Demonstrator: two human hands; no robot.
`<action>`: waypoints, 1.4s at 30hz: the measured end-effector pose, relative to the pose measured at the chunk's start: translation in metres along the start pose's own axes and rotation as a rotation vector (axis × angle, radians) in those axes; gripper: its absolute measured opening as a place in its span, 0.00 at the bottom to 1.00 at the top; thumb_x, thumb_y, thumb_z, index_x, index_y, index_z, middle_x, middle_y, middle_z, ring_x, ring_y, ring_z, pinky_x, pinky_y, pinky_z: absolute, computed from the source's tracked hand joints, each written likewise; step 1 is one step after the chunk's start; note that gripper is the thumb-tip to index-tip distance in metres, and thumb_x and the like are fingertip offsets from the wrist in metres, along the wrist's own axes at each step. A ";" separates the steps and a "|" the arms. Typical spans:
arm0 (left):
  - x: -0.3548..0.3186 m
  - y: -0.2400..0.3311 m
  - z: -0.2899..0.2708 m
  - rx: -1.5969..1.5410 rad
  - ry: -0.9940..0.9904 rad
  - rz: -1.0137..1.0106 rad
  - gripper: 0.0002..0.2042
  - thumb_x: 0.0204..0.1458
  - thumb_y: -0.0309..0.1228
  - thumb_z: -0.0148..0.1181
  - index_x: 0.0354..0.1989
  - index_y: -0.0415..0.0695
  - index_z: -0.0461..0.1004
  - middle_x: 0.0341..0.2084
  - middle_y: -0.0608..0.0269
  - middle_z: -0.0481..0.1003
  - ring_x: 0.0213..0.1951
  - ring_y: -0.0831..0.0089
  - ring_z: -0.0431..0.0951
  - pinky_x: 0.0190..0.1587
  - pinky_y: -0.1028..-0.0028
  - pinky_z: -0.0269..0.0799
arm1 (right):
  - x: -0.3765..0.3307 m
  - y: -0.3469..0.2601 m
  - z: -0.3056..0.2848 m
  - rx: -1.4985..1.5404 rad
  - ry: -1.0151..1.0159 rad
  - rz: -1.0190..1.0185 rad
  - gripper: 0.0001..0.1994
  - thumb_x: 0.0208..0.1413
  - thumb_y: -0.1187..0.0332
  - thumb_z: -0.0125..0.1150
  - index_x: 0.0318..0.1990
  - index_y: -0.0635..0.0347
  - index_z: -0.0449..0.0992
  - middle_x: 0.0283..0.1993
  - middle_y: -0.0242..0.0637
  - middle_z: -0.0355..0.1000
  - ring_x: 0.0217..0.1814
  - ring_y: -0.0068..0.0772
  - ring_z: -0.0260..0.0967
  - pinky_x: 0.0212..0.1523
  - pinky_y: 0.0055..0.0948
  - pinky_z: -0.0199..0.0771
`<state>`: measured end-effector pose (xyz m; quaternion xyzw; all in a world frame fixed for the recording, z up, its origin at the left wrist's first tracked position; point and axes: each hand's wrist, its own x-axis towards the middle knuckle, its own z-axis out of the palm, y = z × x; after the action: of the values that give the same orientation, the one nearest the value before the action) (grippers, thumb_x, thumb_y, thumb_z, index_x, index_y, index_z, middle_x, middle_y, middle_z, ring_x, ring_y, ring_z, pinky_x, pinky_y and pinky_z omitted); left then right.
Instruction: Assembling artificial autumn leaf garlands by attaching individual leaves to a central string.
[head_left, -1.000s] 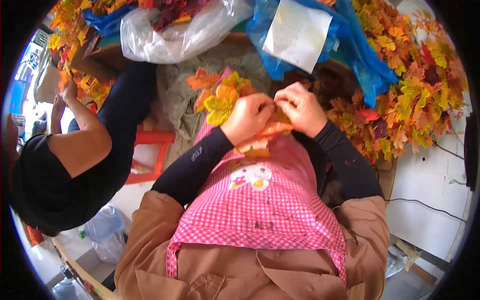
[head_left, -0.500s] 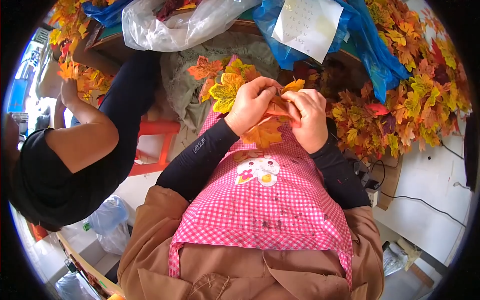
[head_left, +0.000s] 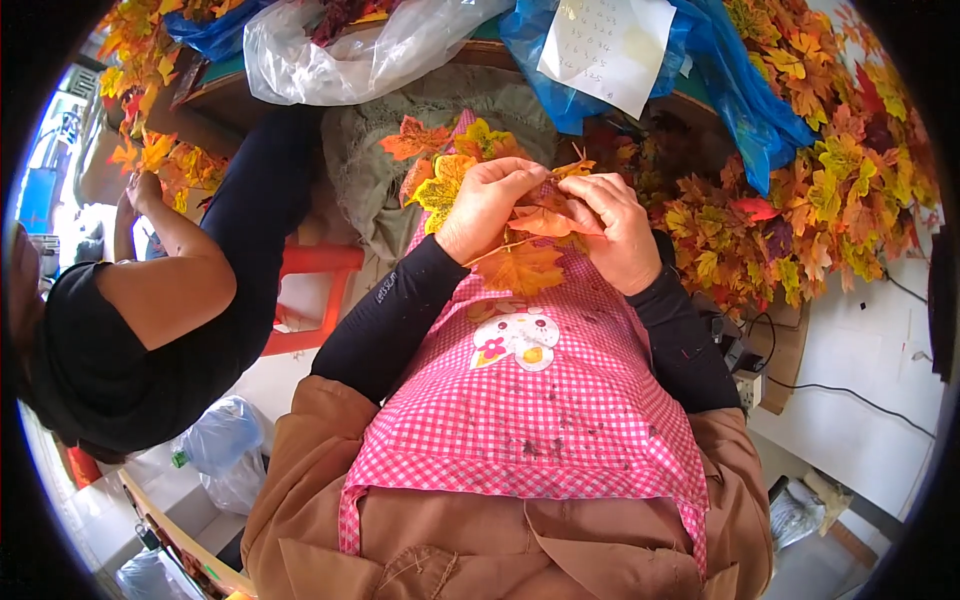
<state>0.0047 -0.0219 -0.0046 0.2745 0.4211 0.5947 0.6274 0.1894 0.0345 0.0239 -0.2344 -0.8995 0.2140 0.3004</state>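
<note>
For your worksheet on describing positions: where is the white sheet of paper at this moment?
In the head view, the white sheet of paper lies at the top, right of centre, on the blue plastic bag, beyond the person's hands and right of the clear plastic bag.

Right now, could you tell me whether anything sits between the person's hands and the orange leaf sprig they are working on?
Nothing visible does. The left hand and the right hand both already grip the orange leaf sprig directly, above the pink checked apron. The heap of autumn leaves lies off to the right, clear of both.

Pale floor (head_left: pixel 860 420), red stool (head_left: pixel 315 290) — daylight at left.
</note>
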 end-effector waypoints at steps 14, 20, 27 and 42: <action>-0.008 0.003 -0.001 0.140 -0.069 0.028 0.08 0.56 0.27 0.55 0.38 0.35 0.75 0.31 0.65 0.76 0.33 0.82 0.75 0.37 0.81 0.72 | 0.003 0.002 0.001 0.017 0.151 0.047 0.09 0.50 0.78 0.62 0.40 0.58 0.78 0.38 0.34 0.74 0.41 0.34 0.70 0.42 0.30 0.71; -0.008 0.002 0.001 0.290 -0.010 0.100 0.07 0.55 0.27 0.57 0.36 0.34 0.76 0.28 0.66 0.77 0.31 0.83 0.75 0.35 0.81 0.73 | 0.010 -0.003 -0.001 -0.071 0.121 -0.031 0.08 0.48 0.75 0.63 0.38 0.58 0.78 0.37 0.33 0.74 0.41 0.35 0.69 0.44 0.31 0.69; -0.005 -0.004 -0.005 0.445 -0.029 0.204 0.08 0.53 0.26 0.58 0.36 0.33 0.76 0.27 0.64 0.78 0.29 0.81 0.76 0.32 0.79 0.73 | 0.013 0.002 0.000 -0.021 0.039 -0.012 0.07 0.49 0.75 0.63 0.37 0.58 0.78 0.37 0.33 0.74 0.40 0.34 0.69 0.44 0.31 0.69; -0.018 -0.003 0.014 0.747 0.101 0.403 0.06 0.49 0.26 0.57 0.31 0.37 0.76 0.22 0.51 0.77 0.26 0.64 0.80 0.30 0.70 0.74 | 0.018 0.004 0.001 0.113 -0.021 0.053 0.06 0.48 0.78 0.61 0.35 0.61 0.75 0.34 0.35 0.72 0.38 0.35 0.68 0.39 0.29 0.69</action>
<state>0.0191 -0.0376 0.0030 0.5304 0.5755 0.5249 0.3347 0.1768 0.0472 0.0288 -0.2386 -0.8824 0.2749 0.2980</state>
